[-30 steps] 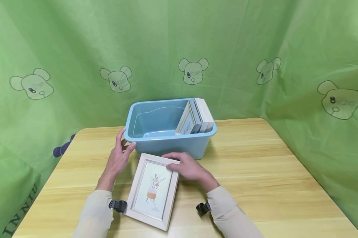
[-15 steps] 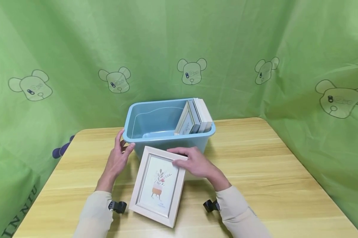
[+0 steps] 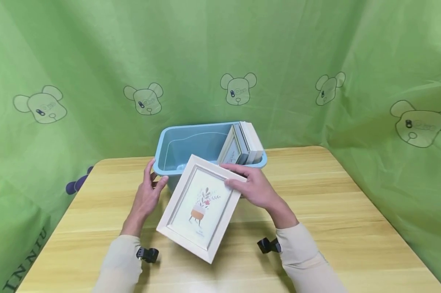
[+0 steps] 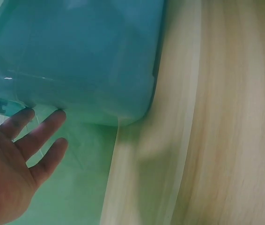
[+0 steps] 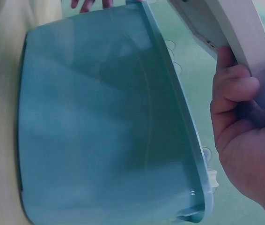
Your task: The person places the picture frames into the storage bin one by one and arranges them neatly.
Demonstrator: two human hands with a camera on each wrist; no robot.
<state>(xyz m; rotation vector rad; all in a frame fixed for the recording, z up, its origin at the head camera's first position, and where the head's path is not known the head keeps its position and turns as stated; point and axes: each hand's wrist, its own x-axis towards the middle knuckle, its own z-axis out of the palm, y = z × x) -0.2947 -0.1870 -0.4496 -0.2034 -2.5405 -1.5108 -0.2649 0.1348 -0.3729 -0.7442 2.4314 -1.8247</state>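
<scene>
In the head view my right hand (image 3: 260, 190) holds a pale wooden picture frame (image 3: 206, 195) by its upper right edge, thumb on the front, fingers behind. The frame is tilted, in front of a light blue plastic bin (image 3: 195, 144), and covers part of its front wall. A potted-plant print faces up toward me. At the bin's near left corner is my left hand (image 3: 146, 199), thumb near the front rim and fingers along the left side. Its fingers (image 4: 43, 136) look fairly straight in the left wrist view, with tips at the bin's wall.
Several picture frames stand on edge at the bin's right end, including a white one (image 3: 252, 140) and a grey-blue one (image 3: 242, 142). The bin rests on a wood-grain table (image 3: 334, 211) against a green curtain (image 3: 191, 53). Each wrist wears a black camera (image 3: 268, 245).
My right hand has raised the picture frame off the lower table area, up and rightward, turning it clockwise until it overlaps the bin's front rim. The left hand stays at the bin's corner.
</scene>
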